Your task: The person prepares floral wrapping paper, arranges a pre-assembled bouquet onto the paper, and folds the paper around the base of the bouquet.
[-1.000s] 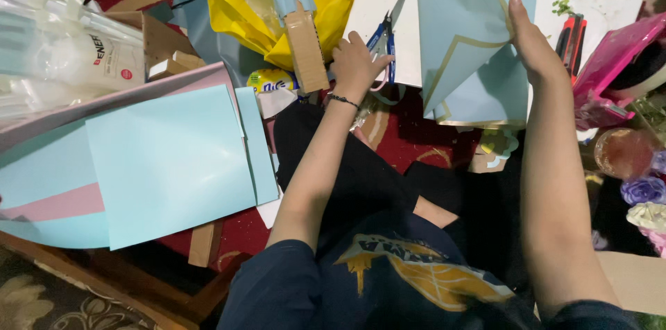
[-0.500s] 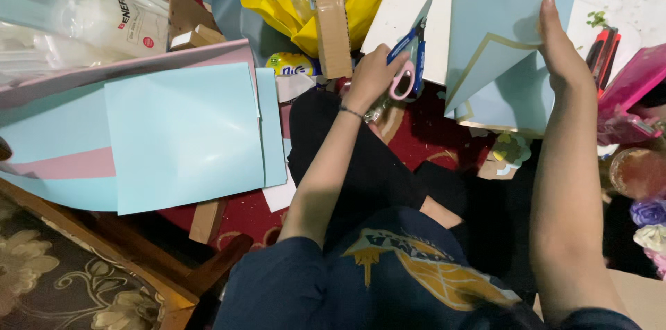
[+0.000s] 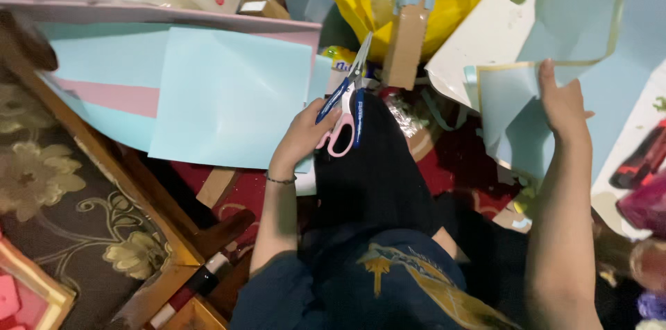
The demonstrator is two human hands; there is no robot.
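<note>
Here the left hand [image 3: 302, 137] has its grip clamped on blue-and-pink-handled scissors [image 3: 345, 104], blades pointing up-away; the right hand [image 3: 563, 104] pinches a gold-edged pale blue paper sheet [image 3: 548, 59], well right of them.

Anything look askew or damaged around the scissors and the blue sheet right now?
Nothing looks damaged. The left hand holds the scissors, blades up and closed. The right hand grips the gold-edged light blue sheet, which is folded over and creased. Loose paper sheets lie beside them.
</note>
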